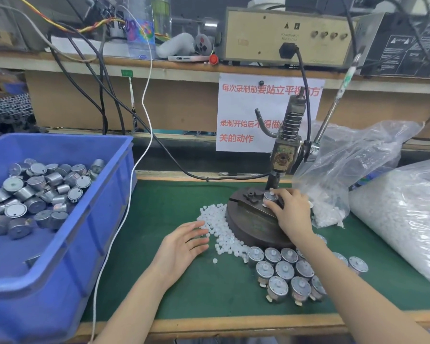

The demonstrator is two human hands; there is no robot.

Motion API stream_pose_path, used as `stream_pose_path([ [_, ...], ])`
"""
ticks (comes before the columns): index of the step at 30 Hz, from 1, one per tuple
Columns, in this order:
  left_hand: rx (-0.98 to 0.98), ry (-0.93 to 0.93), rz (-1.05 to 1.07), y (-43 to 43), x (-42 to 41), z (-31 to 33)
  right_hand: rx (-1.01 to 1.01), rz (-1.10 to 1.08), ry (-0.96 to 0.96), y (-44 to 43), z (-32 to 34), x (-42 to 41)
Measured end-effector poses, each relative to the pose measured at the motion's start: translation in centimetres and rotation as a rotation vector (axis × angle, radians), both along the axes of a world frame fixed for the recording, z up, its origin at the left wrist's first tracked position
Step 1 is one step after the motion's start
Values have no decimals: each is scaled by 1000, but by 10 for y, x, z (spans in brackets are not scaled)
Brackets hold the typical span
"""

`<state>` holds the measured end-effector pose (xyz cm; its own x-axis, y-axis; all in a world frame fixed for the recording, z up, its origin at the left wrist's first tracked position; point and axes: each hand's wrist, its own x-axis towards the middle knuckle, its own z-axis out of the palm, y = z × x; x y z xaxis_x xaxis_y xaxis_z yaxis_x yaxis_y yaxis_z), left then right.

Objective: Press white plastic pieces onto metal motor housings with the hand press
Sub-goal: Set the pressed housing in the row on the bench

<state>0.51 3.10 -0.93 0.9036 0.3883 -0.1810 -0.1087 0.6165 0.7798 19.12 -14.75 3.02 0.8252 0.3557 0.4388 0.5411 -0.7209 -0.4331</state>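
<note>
Twelve-odd capped silver metal motor housings [284, 270] lower centre; stocked blue plastic bin [67, 264] left of frame. Right hand [292, 216] gripping one housing [270, 197] under dark iron hand press [283, 155]; left hand [184, 243] slack, empty.

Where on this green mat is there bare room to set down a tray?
Bare mat lies between the blue bin and the white pieces, and along the front edge between the forearms. Crowded: the press, where the right hand holds a motor, the standing motors, the bags.

Beige power unit [286, 36], water bottle [140, 33] on shelf [174, 66]
</note>
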Motion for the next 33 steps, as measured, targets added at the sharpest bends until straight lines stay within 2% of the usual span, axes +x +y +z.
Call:
stream_pose_path([
  [4,6,7,8,-2,-1,1,30,16,44,3,-4,-6],
  [7,-23,11,25,-1,-1,2,116,48,147,2,-2,-8],
  [10,-69,11,31,1,0,2,406,44,232,-4,10,-8],
  [12,-33,21,30,0,1,1,607,25,249,-7,24,-7],
  [17,168,46,96,-6,6,2,719,90,178,-2,74,1],
  [20,277,89,115,-11,7,1,876,147,246,4,110,9],
  [24,417,145,123,-16,7,1,1059,101,417,3,146,23],
  [29,734,239,158,-28,8,-1,1041,161,335,-4,142,20],
  [33,891,263,142,-31,6,-2,1001,214,217,-7,129,2],
])
